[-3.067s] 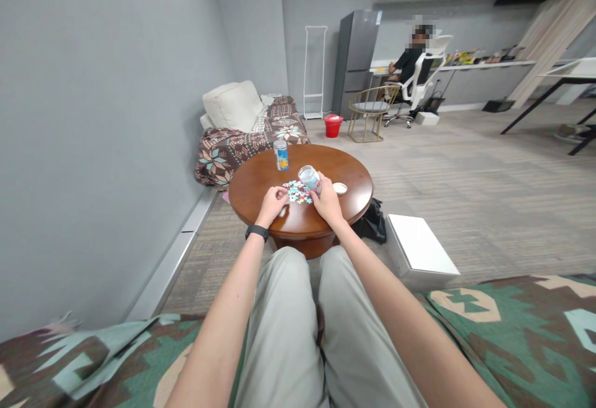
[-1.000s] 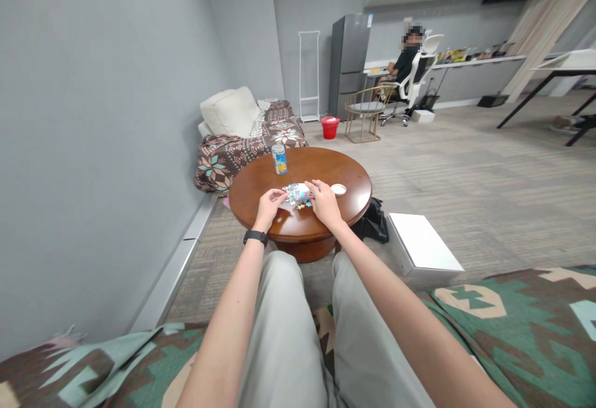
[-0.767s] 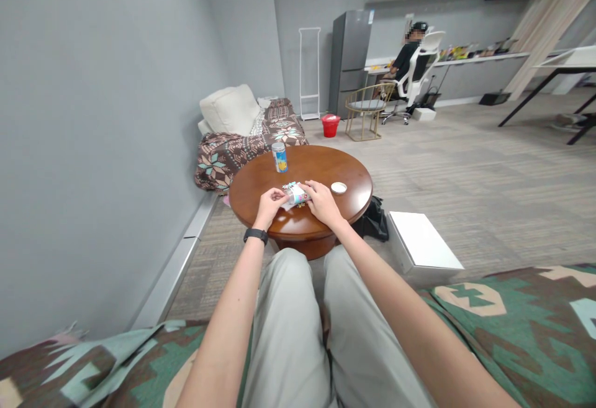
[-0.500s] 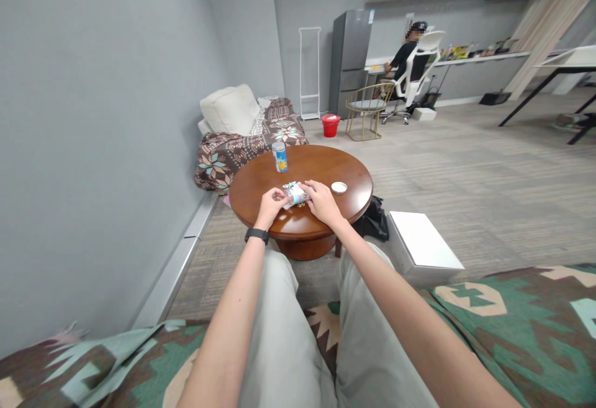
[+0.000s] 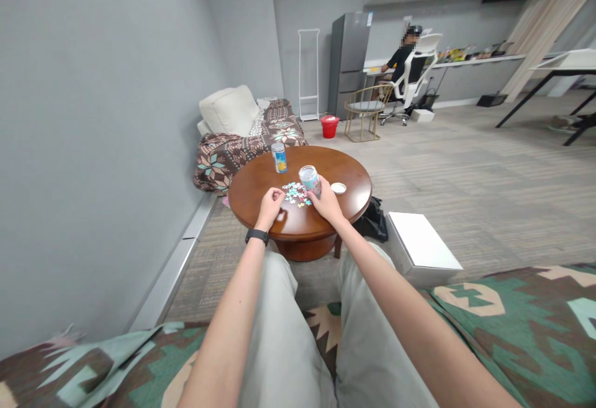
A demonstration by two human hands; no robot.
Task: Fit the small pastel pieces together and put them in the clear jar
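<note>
My right hand point(image 5: 326, 203) is wrapped round a light-blue and pink jar point(image 5: 308, 179), held almost upright above the right side of a pile of small puzzle pieces point(image 5: 294, 193). The jar's open mouth faces up. The pieces lie loose in a patch on the round wooden table point(image 5: 251, 187). Just left of them, my left hand point(image 5: 271, 203) has its fingers curled together; whether anything is between them is hidden. A round lid point(image 5: 338, 188) lies flat to the right of my right hand. Farther back stands a blue can point(image 5: 279, 158) with a silvery lid and a yellow picture.
A white box point(image 5: 423, 239) sits on the floor right of the table, beside a black bag point(image 5: 374, 218). A cloth-covered sofa point(image 5: 274, 125) is behind. Beyond are a red bucket point(image 5: 329, 127), a gold-framed chair point(image 5: 365, 107) and a person point(image 5: 399, 60) seated at a counter.
The jar, lying tipped between both hands before, is now raised nearly upright in my right hand alone. My left hand has let go of it. More puzzle pieces show on the table.
</note>
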